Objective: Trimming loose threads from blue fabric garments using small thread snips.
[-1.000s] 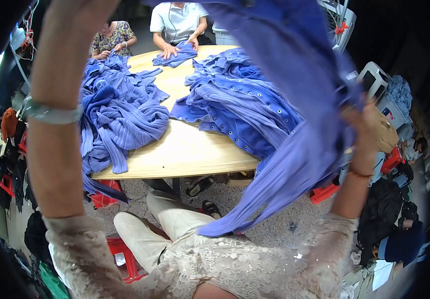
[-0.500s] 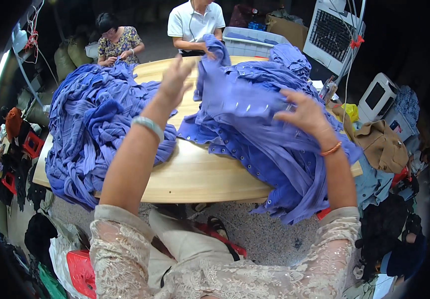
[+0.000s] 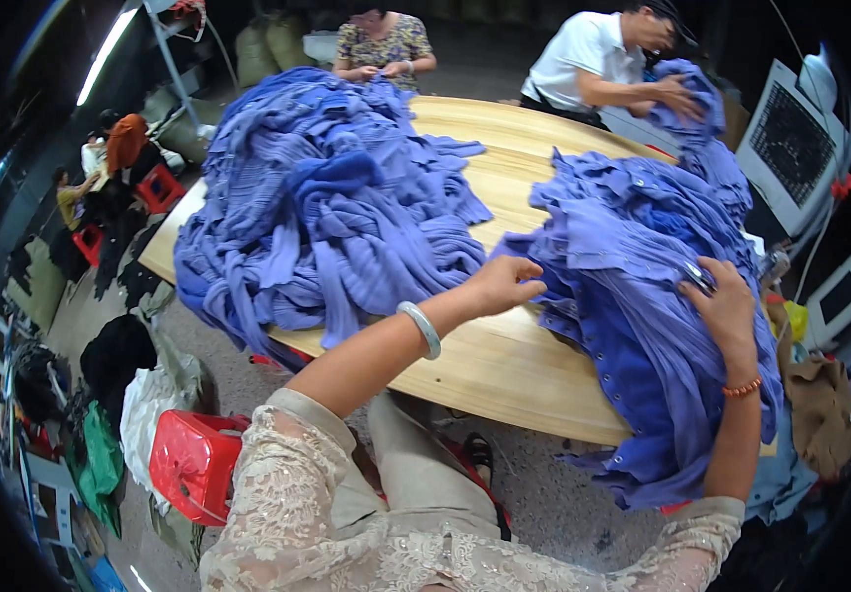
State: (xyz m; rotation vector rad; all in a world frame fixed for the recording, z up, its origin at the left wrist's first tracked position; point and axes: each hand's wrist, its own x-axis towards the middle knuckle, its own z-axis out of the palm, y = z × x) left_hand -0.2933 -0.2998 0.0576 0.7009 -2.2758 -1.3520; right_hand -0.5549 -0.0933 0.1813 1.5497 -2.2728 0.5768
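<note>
My left hand (image 3: 506,287) hovers over the table's near middle, beside the right garment pile, fingers loosely curved apart and nothing in them. My right hand (image 3: 724,308) rests at the right side of that pile, its fingers closed around a small metal tool (image 3: 699,277) that looks like thread snips, partly hidden. Under and beside it lies a blue-violet knit garment (image 3: 608,247) with a row of metal eyelets or snaps, spread on top of more of the same cloth (image 3: 633,380) hanging over the table edge. A larger heap of blue-violet garments (image 3: 337,217) covers the left side.
The pale wooden table (image 3: 504,380) has a curved near edge. Across it, a person in a white shirt (image 3: 583,61) handles a blue-violet garment; another in a patterned top (image 3: 386,44) works at the left heap. A red stool (image 3: 194,464) stands left, an air cooler (image 3: 790,148) right.
My view has swung left. The garment that was blurred in motion now lies on the right pile. My left hand has come down nearer the table. The white-shirted person leans over, both hands on a garment.
</note>
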